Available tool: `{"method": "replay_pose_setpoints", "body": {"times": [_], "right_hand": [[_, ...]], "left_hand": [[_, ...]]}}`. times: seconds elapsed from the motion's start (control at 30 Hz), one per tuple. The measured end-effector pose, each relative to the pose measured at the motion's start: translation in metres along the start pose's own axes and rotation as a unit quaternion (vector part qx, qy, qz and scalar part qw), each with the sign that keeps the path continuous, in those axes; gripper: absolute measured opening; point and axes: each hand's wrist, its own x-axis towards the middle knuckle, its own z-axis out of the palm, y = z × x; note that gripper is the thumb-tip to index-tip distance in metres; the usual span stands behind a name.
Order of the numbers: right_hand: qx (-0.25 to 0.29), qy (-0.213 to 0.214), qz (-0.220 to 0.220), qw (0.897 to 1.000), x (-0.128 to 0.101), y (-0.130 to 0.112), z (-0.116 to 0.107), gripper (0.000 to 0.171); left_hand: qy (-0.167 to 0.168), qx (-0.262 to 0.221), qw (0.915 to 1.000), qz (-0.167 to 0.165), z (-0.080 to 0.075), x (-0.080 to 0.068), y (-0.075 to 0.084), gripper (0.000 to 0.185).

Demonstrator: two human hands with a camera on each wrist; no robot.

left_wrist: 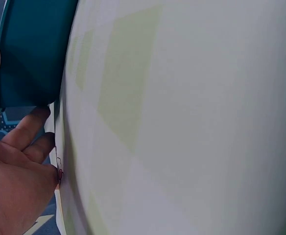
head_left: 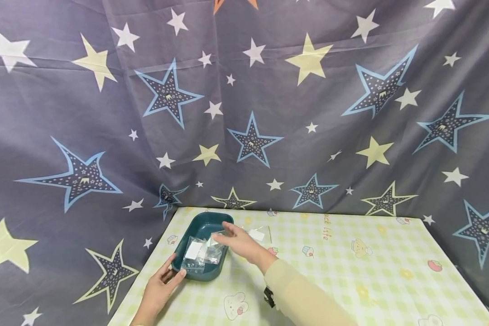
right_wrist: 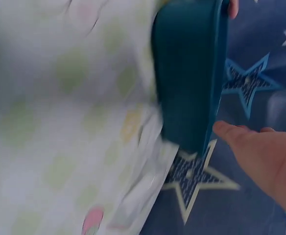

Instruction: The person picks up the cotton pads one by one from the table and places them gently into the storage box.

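A dark teal plastic tray point(head_left: 203, 275) stands on the table at the left. Small clear plastic bags point(head_left: 194, 250) with white labels lie in it, overlapping; what they contain is too small to tell. My left hand point(head_left: 159, 288) holds the tray's near-left corner, and in the left wrist view its thumb lies against the teal wall point(left_wrist: 33, 58). Over the tray's right side, my right hand point(head_left: 242, 243) reaches with extended fingers above the bags. It partly covers one bag, and nothing shows in its grasp. In the right wrist view the right hand point(right_wrist: 260, 156) is near the tray's rim.
Another clear bag with a white label point(head_left: 257, 234) lies on the table right of the tray, partly behind my right hand. A green checked cloth point(head_left: 342, 271) covers the table. Behind its far edge hangs a grey curtain with stars point(head_left: 269, 181).
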Motion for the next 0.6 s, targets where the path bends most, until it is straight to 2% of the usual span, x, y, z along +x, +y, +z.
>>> {"method": "replay_pose_setpoints", "body": {"times": [0.2, 0.37, 0.47, 0.6], "right_hand": [[-0.074, 0.061, -0.009, 0.995, 0.003, 0.021, -0.044, 0.083], [-0.153, 0.108, 0.028, 0.982, 0.003, 0.046, -0.079, 0.081], [-0.212, 0.113, 0.045, 0.97, 0.002, 0.061, -0.091, 0.083], [-0.273, 0.085, 0.048, 0.957, 0.001, 0.074, -0.096, 0.087]], "left_hand": [[0.001, -0.001, 1.0, -0.007, -0.001, 0.001, -0.001, 0.084], [0.003, -0.01, 0.9999, 0.0, -0.001, 0.002, -0.003, 0.082], [0.001, -0.019, 0.9998, 0.001, 0.001, 0.002, -0.003, 0.082], [0.001, -0.02, 0.9998, 0.003, 0.001, 0.001, -0.002, 0.081]]}}
